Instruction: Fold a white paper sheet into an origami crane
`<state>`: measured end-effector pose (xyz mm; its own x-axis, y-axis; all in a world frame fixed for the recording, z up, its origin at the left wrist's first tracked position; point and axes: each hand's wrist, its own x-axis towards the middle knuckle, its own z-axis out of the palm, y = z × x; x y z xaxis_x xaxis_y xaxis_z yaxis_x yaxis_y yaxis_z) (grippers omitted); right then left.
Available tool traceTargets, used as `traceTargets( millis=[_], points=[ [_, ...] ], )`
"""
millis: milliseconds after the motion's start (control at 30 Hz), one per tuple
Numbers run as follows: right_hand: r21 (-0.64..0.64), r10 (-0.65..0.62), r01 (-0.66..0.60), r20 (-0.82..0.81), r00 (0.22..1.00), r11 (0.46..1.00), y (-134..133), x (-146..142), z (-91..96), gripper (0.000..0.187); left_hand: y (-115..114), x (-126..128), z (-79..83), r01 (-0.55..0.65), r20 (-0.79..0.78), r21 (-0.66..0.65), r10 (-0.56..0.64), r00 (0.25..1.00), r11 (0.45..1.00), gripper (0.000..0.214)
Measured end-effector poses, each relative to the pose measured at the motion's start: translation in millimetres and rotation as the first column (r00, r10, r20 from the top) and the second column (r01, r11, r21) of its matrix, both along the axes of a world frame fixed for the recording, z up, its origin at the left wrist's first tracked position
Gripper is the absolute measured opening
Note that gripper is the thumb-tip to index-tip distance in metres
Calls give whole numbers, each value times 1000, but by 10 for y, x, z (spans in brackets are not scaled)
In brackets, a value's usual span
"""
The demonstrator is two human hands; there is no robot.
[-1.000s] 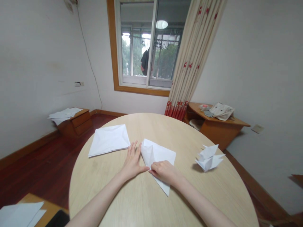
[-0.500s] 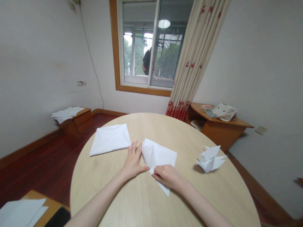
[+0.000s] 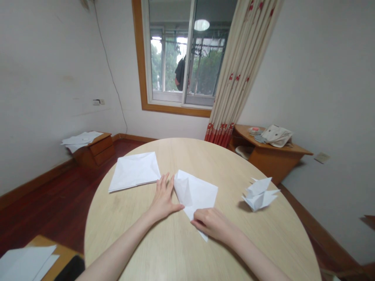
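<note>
A partly folded white paper lies on the round light-wood table in front of me. My left hand lies flat beside the paper's left edge, fingers stretched out and thumb touching the paper. My right hand presses down on the paper's near lower point with curled fingers. A stack of flat white sheets lies to the left of my left hand. A finished folded paper figure stands at the table's right.
A low wooden cabinet with papers on top stands by the left wall. A wooden corner shelf holds a bag and small items at the right. More paper lies on a surface at the lower left. Window and curtain are behind.
My right hand has slid toward me along the paper's lower fold, nearer its point. My left hand has stayed in place.
</note>
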<state>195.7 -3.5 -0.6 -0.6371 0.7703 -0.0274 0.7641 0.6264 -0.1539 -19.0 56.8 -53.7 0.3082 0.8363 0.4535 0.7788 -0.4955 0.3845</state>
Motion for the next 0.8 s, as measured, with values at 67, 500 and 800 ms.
traceTargets(
  millis=[67, 500, 800],
  points=[
    [-20, -12, 11, -40, 999, 1000, -11, 23, -8, 21, -2, 0, 9, 5, 1, 1, -5, 1000, 1000, 115],
    [-203, -119, 85, -159, 980, 975, -64, 113, 61, 21, -11, 9, 15, -5, 11, -10, 5, 1000, 1000, 114],
    [-295, -168, 99, -217, 961, 950, -87, 181, 57, 18, -4, 7, 0, -17, -1, -19, 17, 1000, 1000, 114]
  ],
)
